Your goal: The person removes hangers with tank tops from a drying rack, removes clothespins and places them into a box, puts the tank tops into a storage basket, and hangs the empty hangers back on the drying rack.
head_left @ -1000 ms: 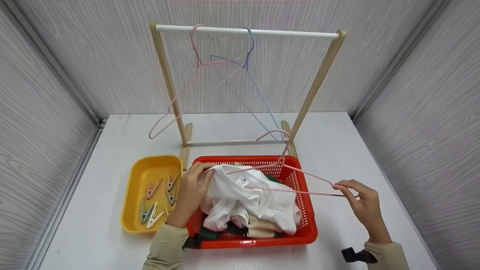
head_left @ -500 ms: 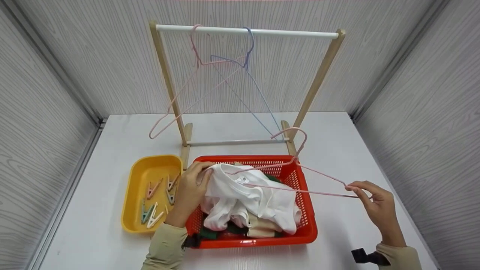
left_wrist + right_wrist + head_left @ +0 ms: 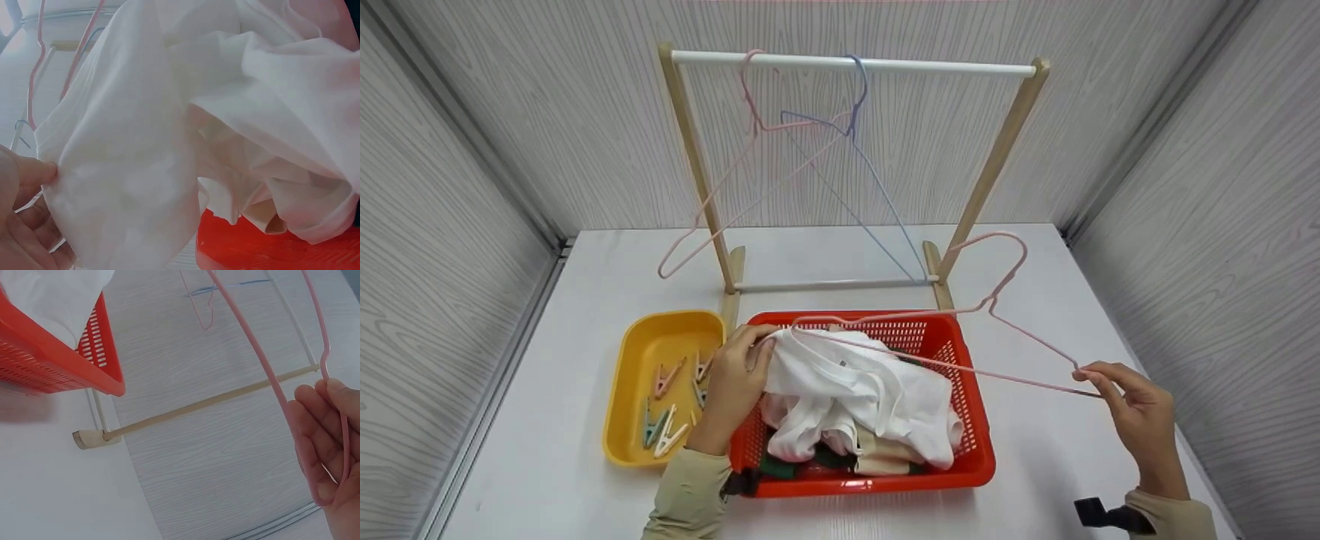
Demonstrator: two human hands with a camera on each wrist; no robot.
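A white shirt (image 3: 847,375) lies bunched over the red basket (image 3: 870,487), its neckline lifted at the left. My left hand (image 3: 737,379) pinches the neckline edge between thumb and fingers; the left wrist view shows the thumb pressed on the white cloth (image 3: 124,169). Out to the right, my right hand (image 3: 1136,405) pinches one lower corner of a pink clothes hanger (image 3: 997,373). The hanger slants over the basket, hook up, its far corner above the shirt's neckline near my left hand. In the right wrist view the pink hanger's end loops (image 3: 323,495) across my palm.
A wooden rack with a white bar (image 3: 945,67) stands behind, bearing another pink hanger (image 3: 720,195) and a blue hanger (image 3: 877,180). Left of the basket, a yellow tray (image 3: 619,405) contains several clothespins (image 3: 664,431). Beige and dark green cloth lies under the shirt.
My right hand has moved right, drawing the pink hanger with it; its far end has come out of the shirt's neckline and now shows above the cloth. My left hand has shifted slightly left.
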